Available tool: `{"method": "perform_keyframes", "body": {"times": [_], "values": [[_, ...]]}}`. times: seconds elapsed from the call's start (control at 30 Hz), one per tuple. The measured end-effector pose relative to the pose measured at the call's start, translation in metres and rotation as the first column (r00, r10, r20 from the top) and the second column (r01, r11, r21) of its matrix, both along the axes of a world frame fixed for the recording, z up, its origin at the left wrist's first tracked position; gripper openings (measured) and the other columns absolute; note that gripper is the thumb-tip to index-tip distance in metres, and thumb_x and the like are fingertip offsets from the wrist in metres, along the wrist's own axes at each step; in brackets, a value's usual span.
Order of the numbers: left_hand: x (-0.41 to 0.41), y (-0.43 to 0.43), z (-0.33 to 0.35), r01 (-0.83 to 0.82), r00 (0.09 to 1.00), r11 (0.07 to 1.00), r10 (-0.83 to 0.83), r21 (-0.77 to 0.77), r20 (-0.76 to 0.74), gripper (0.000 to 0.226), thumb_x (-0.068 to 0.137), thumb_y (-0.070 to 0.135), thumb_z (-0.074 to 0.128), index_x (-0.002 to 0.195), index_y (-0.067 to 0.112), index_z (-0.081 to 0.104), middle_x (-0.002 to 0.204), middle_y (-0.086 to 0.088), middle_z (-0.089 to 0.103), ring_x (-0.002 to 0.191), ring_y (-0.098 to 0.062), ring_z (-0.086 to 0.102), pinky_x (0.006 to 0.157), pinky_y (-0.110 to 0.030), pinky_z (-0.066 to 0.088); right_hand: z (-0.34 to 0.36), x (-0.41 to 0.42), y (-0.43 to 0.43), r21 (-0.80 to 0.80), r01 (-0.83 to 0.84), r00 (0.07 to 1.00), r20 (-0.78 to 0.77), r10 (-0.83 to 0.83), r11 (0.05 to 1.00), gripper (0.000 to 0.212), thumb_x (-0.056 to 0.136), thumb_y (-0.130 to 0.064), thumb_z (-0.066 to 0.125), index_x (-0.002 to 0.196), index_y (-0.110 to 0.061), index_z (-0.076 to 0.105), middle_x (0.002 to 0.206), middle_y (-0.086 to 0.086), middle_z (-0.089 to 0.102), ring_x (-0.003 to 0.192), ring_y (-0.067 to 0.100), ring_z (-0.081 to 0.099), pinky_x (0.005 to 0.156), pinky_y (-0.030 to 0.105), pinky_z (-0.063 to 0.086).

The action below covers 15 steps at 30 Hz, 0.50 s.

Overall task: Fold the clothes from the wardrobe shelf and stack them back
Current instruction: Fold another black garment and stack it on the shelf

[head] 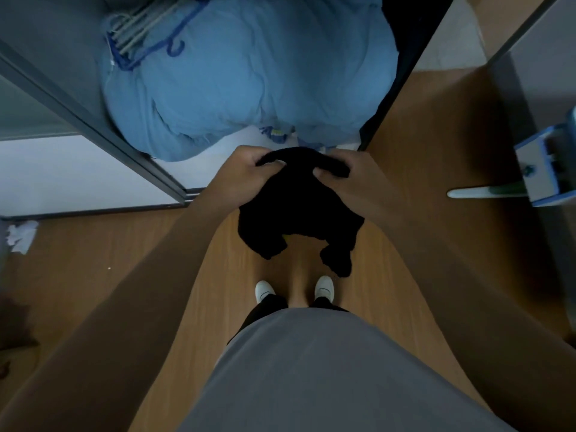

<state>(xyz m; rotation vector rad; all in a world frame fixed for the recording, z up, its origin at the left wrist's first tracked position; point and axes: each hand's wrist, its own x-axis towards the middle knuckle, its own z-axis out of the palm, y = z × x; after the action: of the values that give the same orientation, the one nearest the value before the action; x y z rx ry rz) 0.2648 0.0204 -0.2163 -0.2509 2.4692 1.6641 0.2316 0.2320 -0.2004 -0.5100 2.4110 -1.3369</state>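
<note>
The black garment (296,210) hangs in the air above the floor (93,275), in front of the wardrobe (93,123), and its lower ends hang loose over the white shoes (265,291). The left hand (246,171) and the right hand (349,176) each grip its top edge, with the fingers curled round the cloth and the thumbs on the near side. Behind it a big blue bundle (249,73) lies in the wardrobe, with hangers (140,35) on top. A crumpled paper (21,236) lies on the floor at the left.

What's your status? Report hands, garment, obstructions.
Left hand and right hand grip black garment, hanging bunched. Blue bundle ahead, hangers on top.
</note>
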Motion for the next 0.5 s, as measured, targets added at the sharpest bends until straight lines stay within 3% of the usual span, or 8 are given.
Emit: {"method": "perform_keyframes", "body": {"times": [0.17,0.3,0.37,0.5], "values": [[-0.003,-0.004,-0.012,0.030,1.000,0.998,-0.030,-0.058,-0.007,0.034,0.090,0.017,0.071,0.063,0.003,0.055,0.053,0.009,0.044,0.047,0.002,0.040,0.045,-0.016,0.029,0.016,-0.003,-0.001,-0.154,0.036,0.999,0.025,-0.032,0.987,0.016,0.091,-0.002,0.061,0.075,-0.003,0.066,0.066,-0.002,0.059,0.060,-0.001,0.050,0.057,0.016,0.038],[0.018,-0.028,-0.048,0.041,0.993,0.980,-0.018,-0.194,0.120,0.034,0.087,0.026,0.076,0.060,0.015,0.057,0.054,0.012,0.048,0.049,0.002,0.043,0.050,-0.016,0.030,0.026,-0.007,0.003,-0.195,0.049,0.996,0.084,-0.033,0.980,0.009,0.090,0.001,0.062,0.087,0.006,0.069,0.072,0.005,0.060,0.064,0.002,0.055,0.059,0.016,0.041],[0.030,-0.036,-0.065,0.021,0.982,0.979,0.019,-0.203,0.189,0.028,0.088,0.026,0.074,0.069,0.008,0.066,0.060,0.007,0.054,0.054,-0.001,0.047,0.055,-0.019,0.032,0.027,-0.008,0.006,-0.235,0.075,0.993,0.103,-0.052,0.969,0.009,0.090,0.002,0.063,0.091,0.005,0.071,0.078,0.008,0.065,0.071,0.006,0.059,0.066,0.020,0.046],[0.041,-0.038,-0.075,-0.227,0.954,0.965,0.248,-0.134,0.170,0.024,0.093,0.023,0.068,0.070,0.019,0.067,0.057,0.012,0.057,0.048,0.005,0.050,0.050,-0.014,0.037,0.015,-0.019,0.023,-0.071,-0.037,0.996,0.075,0.042,0.997,0.009,0.091,-0.006,0.067,0.086,-0.004,0.075,0.073,-0.001,0.066,0.062,-0.004,0.058,0.060,0.013,0.044]]}}
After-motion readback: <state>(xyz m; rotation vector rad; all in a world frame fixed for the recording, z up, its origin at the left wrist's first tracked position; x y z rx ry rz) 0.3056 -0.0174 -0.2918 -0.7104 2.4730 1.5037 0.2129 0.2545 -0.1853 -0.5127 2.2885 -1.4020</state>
